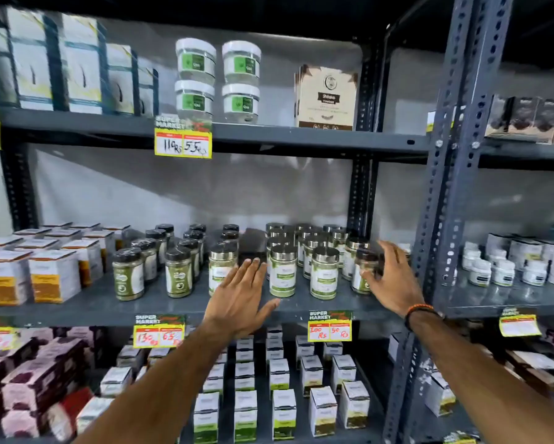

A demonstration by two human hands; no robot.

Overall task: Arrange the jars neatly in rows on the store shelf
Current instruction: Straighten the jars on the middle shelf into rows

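Silver-lidded jars with green-and-white labels stand in rows on the middle grey shelf. Left of them stand dark-lidded jars of green powder. My left hand is flat with spread fingers at the shelf's front edge, in front of the leftmost silver-lidded jar, holding nothing. My right hand reaches in at the right end of the rows, fingers curled around the rightmost front jar; the hand partly hides that jar.
Orange-and-white boxes fill the shelf's left part. A perforated steel upright stands right of my right hand. White tubs sit on the shelf above, small boxes below. Yellow price tags hang on the shelf edges.
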